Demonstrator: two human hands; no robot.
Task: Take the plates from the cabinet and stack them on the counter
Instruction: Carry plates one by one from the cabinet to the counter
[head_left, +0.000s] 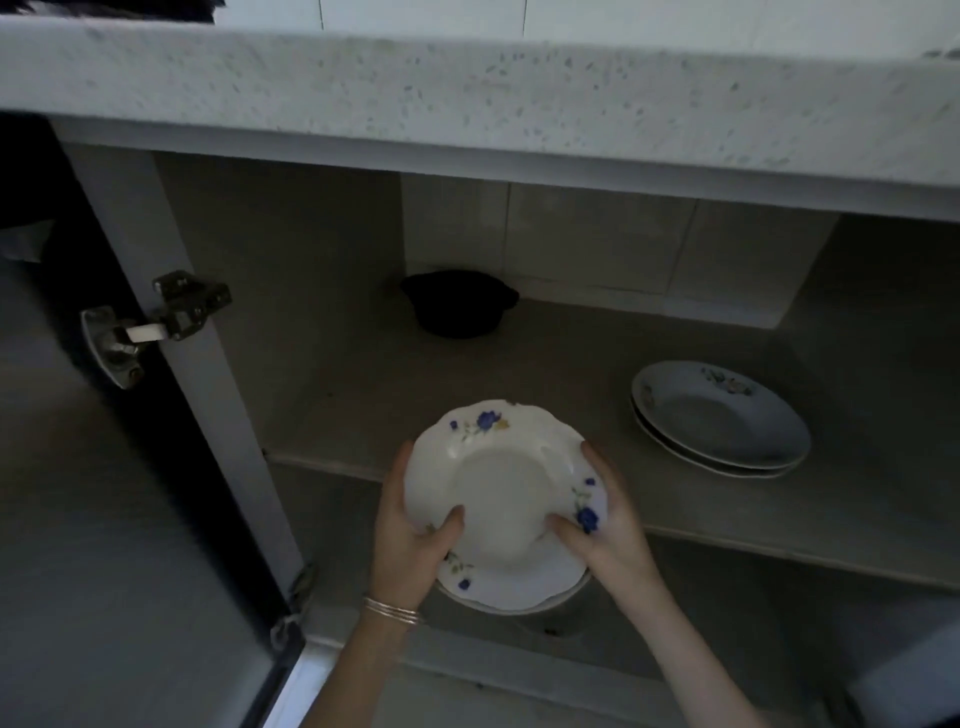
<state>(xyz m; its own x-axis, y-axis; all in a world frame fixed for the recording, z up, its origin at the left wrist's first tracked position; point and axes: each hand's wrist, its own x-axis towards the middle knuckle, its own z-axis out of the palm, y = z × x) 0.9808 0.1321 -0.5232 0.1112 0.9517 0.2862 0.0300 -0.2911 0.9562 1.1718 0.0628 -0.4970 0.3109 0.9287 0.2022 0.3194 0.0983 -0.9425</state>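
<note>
Both my hands hold a small stack of white plates with blue flowers (501, 493) just in front of the cabinet shelf's edge. My left hand (415, 540) grips the stack's left rim, thumb on top. At the right rim my right hand (602, 530) does the same. Two more plates (722, 415) lie stacked on the cabinet shelf (571, 374), to the right and further in. The speckled stone counter (467, 88) runs overhead across the top of the view.
A dark pot (460, 304) stands at the back of the shelf. The cabinet door (104, 519) hangs open on the left, its metal hinge (156, 327) showing. A lower compartment lies under the shelf.
</note>
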